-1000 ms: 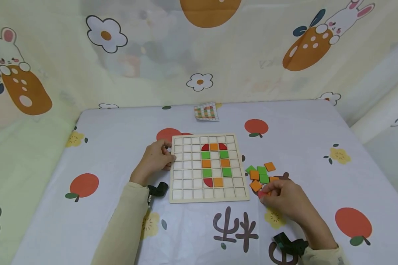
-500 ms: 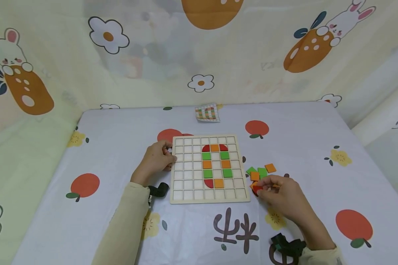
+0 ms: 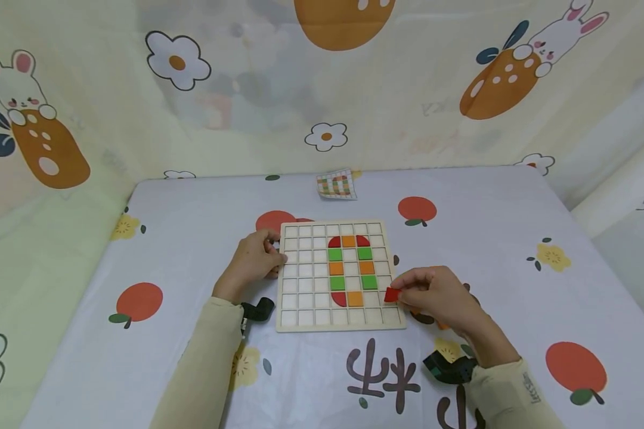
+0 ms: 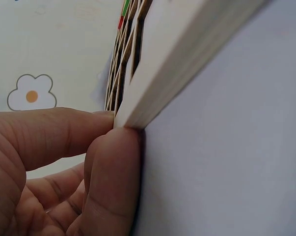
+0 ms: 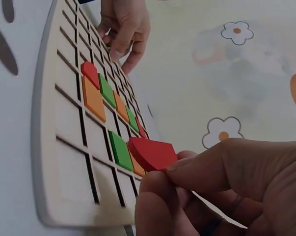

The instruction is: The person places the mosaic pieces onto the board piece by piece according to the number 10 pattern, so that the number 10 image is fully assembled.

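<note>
While hands flank the board, one pinches a red tile.

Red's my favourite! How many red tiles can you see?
4: on the board, the top-left red tile, top-right red tile and bottom-left red tile; the fourth red tile is pinched in the right hand. More may hide behind that hand.

Grid board, cream; inset tiles, red, orange and green; held tile, 4 o'clock, red; tablecloth, whitish, fruit-and-flower print
</note>
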Motion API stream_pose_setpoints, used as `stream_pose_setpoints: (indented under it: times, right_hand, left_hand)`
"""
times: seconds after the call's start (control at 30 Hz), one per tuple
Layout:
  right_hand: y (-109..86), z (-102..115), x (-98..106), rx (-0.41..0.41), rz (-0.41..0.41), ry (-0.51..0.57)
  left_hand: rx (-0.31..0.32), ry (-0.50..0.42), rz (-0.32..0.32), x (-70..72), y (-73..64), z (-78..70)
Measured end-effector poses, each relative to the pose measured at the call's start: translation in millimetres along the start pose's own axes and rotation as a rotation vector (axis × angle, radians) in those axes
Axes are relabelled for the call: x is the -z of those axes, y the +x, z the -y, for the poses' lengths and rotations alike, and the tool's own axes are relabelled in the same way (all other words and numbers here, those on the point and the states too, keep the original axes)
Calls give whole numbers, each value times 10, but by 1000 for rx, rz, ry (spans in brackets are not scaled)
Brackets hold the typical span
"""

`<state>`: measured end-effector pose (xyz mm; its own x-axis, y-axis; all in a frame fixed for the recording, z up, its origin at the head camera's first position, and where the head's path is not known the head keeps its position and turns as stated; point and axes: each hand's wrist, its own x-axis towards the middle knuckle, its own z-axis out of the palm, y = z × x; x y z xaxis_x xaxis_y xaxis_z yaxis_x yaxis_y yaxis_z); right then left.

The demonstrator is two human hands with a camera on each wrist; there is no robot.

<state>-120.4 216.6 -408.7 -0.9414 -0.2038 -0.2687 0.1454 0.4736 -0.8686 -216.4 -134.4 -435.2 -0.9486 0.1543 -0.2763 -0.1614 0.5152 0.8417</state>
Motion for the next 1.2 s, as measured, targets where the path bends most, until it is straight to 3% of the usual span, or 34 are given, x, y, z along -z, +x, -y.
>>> stream_pose_setpoints:
  times: [0.4, 0.73, 1.2]
  right_hand:
    - [237, 47, -136, -48, 108, 78]
    - [287, 57, -211, -124, 77, 94]
    - [264, 91, -262, -126, 54, 83]
  left_hand:
    - [-7, 6, -2, -7, 14, 15]
    - [-6, 8, -3, -5, 22, 27]
    - [-12, 9, -4, -2, 19, 21]
